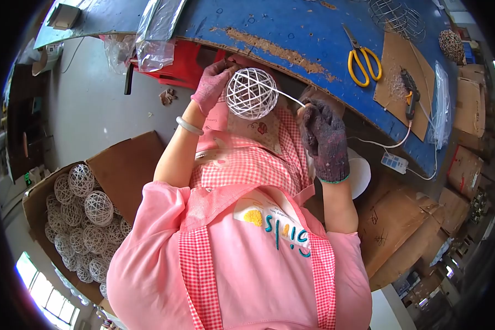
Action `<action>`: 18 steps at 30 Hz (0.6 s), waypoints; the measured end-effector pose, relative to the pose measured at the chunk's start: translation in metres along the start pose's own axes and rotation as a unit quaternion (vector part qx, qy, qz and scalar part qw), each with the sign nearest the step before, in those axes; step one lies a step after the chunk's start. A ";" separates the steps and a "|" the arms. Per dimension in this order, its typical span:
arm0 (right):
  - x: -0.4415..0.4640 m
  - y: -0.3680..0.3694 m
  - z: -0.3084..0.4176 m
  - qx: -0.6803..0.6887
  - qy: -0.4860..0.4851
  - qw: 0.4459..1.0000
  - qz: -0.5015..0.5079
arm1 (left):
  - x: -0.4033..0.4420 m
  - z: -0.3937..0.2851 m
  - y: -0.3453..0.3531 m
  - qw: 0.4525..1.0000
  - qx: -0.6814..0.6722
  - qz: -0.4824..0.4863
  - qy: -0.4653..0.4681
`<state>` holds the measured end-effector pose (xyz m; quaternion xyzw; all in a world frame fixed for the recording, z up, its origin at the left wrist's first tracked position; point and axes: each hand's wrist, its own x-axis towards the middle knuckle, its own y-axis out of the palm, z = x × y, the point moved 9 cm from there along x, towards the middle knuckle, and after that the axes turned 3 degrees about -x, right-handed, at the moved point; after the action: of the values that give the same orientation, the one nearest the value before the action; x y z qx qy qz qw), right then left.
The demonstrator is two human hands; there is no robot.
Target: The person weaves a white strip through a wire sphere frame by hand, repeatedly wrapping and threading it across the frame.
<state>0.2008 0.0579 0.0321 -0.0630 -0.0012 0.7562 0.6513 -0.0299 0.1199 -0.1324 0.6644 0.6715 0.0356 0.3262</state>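
Observation:
A white woven ball of thin strips hangs in front of the apron, just off the table edge. My left hand, in a pink glove with fingertips that look dark, grips the ball at its upper left side. From the ball a white strip runs right to my right hand. That hand wears a dark knitted glove, and its thumb and fingers are pinched on the strip's end. The strip is taut and nearly straight between ball and fingers.
On the blue table lie yellow-handled scissors, a glue gun on cardboard, and a wire frame. A cord runs to a power strip. At left stands a carton full of woven balls; a red stool is under the table.

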 end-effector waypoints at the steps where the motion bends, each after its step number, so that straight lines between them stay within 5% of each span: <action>1: -0.001 0.000 0.002 -0.001 0.002 1.000 0.000 | 0.000 0.003 -0.001 1.000 -0.001 -0.001 -0.001; 3: -0.010 0.007 -0.024 0.175 0.202 0.964 -0.012 | 0.002 0.009 -0.010 0.998 -0.048 -0.026 -0.015; 6: -0.014 0.012 -0.029 0.152 0.223 0.963 -0.014 | 0.002 0.015 -0.013 0.995 -0.095 -0.019 -0.015; 15: -0.018 0.025 -0.044 0.167 0.206 0.963 0.041 | -0.004 0.035 -0.008 0.975 -0.219 0.026 -0.035; 16: -0.018 0.025 -0.051 0.167 0.207 0.963 0.039 | -0.003 0.027 -0.005 0.997 -0.062 0.024 0.051; 18: -0.012 0.023 -0.043 0.028 0.068 0.995 0.062 | -0.012 0.028 0.001 0.995 -0.054 0.029 0.075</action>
<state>0.1836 0.0392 -0.0119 -0.0959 0.0686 0.7890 0.6030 -0.0165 0.0986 -0.1495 0.6604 0.6718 0.1310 0.3089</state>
